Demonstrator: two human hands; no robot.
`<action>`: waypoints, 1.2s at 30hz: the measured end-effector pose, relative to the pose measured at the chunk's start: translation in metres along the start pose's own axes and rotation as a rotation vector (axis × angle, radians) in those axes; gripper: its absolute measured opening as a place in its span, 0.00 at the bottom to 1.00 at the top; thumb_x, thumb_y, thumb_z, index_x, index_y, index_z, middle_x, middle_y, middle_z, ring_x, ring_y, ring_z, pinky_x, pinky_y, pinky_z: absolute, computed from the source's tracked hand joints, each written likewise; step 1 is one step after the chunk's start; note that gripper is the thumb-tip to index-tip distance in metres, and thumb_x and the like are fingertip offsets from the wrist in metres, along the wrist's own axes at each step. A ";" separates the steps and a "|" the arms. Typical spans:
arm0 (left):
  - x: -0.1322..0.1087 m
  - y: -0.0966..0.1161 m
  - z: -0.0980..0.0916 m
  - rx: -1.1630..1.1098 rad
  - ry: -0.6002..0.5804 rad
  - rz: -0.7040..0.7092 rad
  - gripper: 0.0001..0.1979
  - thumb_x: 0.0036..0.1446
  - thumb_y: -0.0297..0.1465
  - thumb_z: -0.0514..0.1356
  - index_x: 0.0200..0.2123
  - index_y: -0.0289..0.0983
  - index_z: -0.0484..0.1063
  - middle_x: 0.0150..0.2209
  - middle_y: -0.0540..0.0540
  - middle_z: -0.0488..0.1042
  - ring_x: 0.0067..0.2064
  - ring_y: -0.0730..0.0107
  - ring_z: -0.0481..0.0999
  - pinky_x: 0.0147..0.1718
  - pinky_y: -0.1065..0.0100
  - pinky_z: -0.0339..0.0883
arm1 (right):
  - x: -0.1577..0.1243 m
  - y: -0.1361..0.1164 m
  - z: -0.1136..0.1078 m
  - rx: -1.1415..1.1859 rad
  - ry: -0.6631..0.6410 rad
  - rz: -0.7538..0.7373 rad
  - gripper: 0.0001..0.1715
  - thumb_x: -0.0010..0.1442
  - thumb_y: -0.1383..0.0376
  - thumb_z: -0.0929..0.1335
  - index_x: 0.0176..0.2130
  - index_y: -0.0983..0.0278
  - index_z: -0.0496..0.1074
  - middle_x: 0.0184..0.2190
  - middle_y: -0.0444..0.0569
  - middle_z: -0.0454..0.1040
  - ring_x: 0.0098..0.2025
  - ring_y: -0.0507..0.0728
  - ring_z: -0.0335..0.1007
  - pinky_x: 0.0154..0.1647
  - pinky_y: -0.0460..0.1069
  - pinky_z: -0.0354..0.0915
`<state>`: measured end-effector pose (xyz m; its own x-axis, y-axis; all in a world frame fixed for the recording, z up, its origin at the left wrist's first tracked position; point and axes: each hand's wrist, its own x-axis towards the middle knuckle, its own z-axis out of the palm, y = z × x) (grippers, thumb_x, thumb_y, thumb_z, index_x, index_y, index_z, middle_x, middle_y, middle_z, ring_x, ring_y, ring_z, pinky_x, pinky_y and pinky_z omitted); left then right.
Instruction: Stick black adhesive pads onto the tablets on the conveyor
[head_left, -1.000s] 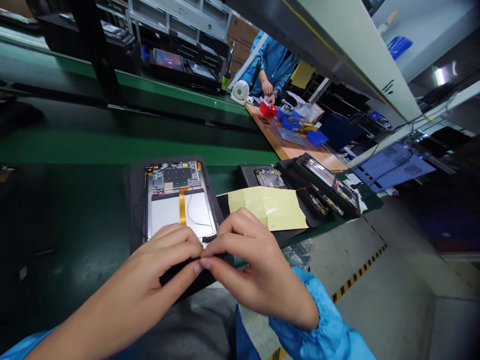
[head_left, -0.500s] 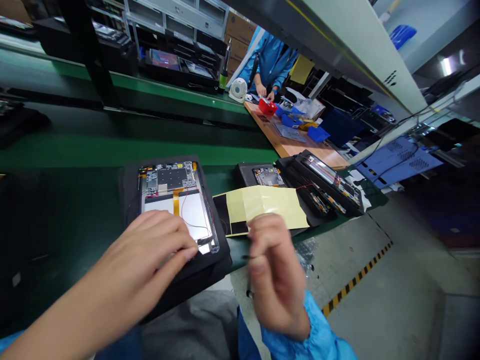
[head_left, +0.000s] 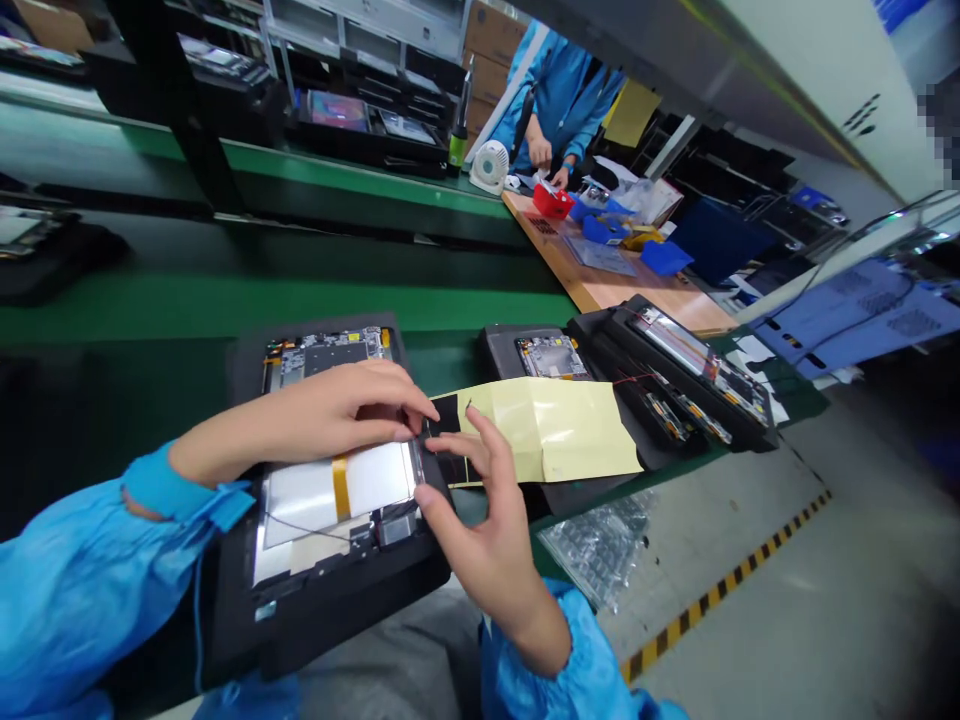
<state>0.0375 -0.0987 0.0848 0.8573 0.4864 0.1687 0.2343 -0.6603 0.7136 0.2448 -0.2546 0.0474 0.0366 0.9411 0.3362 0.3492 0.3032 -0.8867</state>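
The left hand (head_left: 330, 415) and right hand (head_left: 480, 510), fingers curled, are touching a black film strip (head_left: 444, 415) on a yellow backing sheet (head_left: 555, 430), grip unclear, beside an opened tablet (head_left: 337, 490) now turned sideways.

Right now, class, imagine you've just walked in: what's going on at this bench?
A person at a green assembly line is working on an opened tablet in a black holder. The left hand and right hand meet at its edge, near a black film at the end of a yellow backing sheet. A second opened tablet lies nearby. Farther off, a co-worker has their hands near a red box on a wooden table.
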 end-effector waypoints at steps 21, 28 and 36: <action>0.020 -0.014 -0.020 -0.110 -0.046 -0.136 0.18 0.67 0.38 0.61 0.57 0.43 0.78 0.39 0.49 0.79 0.42 0.64 0.79 0.40 0.69 0.68 | -0.009 0.002 0.002 -0.240 -0.047 -0.228 0.47 0.69 0.77 0.70 0.77 0.51 0.57 0.54 0.49 0.88 0.60 0.64 0.83 0.69 0.66 0.71; 0.014 -0.015 -0.006 0.013 0.041 -0.093 0.14 0.67 0.35 0.55 0.52 0.42 0.75 0.37 0.47 0.75 0.39 0.62 0.75 0.37 0.65 0.63 | 0.014 -0.006 -0.013 0.026 -0.155 -0.020 0.34 0.70 0.73 0.73 0.68 0.48 0.71 0.49 0.45 0.88 0.55 0.58 0.83 0.63 0.54 0.74; 0.013 -0.028 0.006 0.005 0.117 -0.095 0.13 0.64 0.30 0.55 0.50 0.44 0.72 0.35 0.49 0.73 0.36 0.62 0.74 0.35 0.64 0.63 | 0.065 -0.019 -0.024 0.473 -0.281 0.460 0.12 0.63 0.59 0.82 0.42 0.61 0.82 0.25 0.37 0.65 0.24 0.45 0.56 0.25 0.40 0.55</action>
<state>0.0454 -0.0776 0.0630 0.7720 0.6101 0.1783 0.3149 -0.6108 0.7265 0.2627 -0.2032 0.0937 -0.1823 0.9729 -0.1423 -0.0893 -0.1606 -0.9830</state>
